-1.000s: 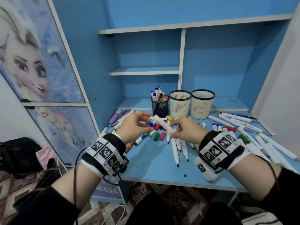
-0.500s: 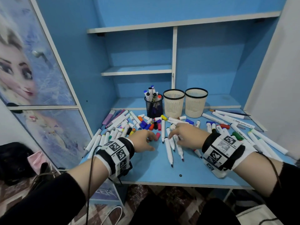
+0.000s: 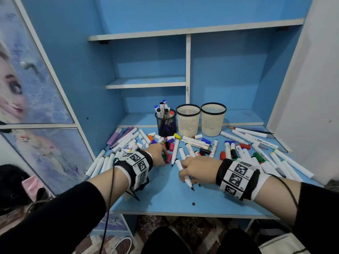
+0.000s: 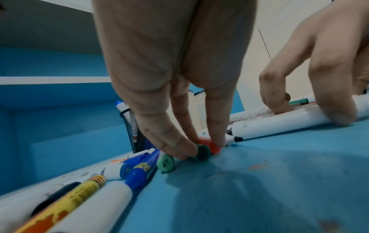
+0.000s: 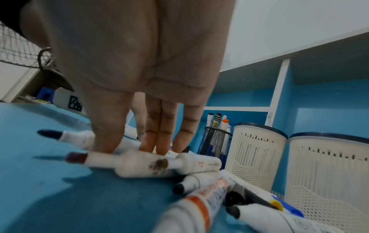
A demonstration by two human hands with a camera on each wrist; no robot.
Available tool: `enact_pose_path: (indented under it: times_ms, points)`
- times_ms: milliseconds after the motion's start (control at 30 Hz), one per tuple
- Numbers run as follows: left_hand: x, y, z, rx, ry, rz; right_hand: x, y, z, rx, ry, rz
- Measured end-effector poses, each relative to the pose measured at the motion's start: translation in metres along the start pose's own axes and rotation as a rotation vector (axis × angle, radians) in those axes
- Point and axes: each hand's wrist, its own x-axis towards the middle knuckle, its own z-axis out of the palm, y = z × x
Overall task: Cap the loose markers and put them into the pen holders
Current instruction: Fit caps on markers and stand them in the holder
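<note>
Many white markers and loose coloured caps lie scattered on the blue desk (image 3: 165, 195). My left hand (image 3: 164, 156) is down among the caps, its thumb and fingertips (image 4: 216, 138) pinching a dark green cap (image 4: 203, 152), with a red cap (image 4: 212, 145) lying against it. My right hand (image 3: 183, 173) pinches an uncapped white marker (image 3: 188, 182) with a dark tip, which still lies on the desk (image 4: 279, 127) (image 5: 75, 138). Behind stand a black mesh holder (image 3: 166, 125) with several capped markers and two cream holders (image 3: 188, 120) (image 3: 212, 119).
More markers lie in rows at the desk's left (image 3: 102, 162) and right (image 3: 275, 158). Blue shelves and a white divider (image 3: 188, 70) rise behind the holders. A cabinet door with a cartoon picture (image 3: 27, 88) stands at the left. The desk's front strip is bare.
A second ago both hands were raised together over the desk with a marker. They have come down apart: the left onto the caps, the right onto an uncapped marker.
</note>
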Motion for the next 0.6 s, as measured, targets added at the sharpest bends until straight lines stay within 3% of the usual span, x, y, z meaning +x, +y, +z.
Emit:
enact_pose_path:
  times_ms: [133,233,400,600]
  points:
    - [0.002,0.003,0.002,-0.025,0.004,0.01,-0.005,0.006,-0.002,0.02,0.06,0.047]
    - [0.003,0.004,0.001,-0.054,0.03,0.028,-0.008,0.014,-0.007,0.156,0.209,0.113]
    - [0.007,0.003,-0.003,0.036,0.012,0.05,-0.015,0.024,-0.019,0.663,0.621,0.364]
    - [0.013,-0.01,-0.014,0.1,0.039,0.014,-0.031,0.042,-0.032,1.189,0.922,0.567]
